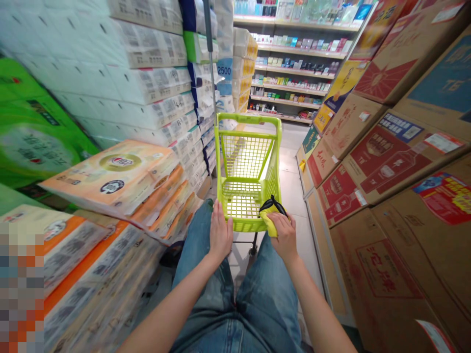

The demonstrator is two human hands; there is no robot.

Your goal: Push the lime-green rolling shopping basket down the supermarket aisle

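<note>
A lime-green plastic shopping cart [240, 225] with grid walls stands in front of my knees, its handle on the far side. My left hand [220, 234] lies with straight fingers against the cart's near left corner. At the near right corner, my right hand [284, 235] is closed on a yellow cloth [271, 226], pressing it to the rim. A knotted black strip [273, 202] sits at that same corner, partly hidden by my fingers. The palm side of my right hand is out of sight.
Stacked tissue packs [158, 83] rise on the left, with orange packs [114, 166] lower and nearer. Cardboard cartons [390, 162] line the right side. Shelves of small boxed goods [294, 68] close off the back. A thin grey pole [208, 29] stands by the cart's left.
</note>
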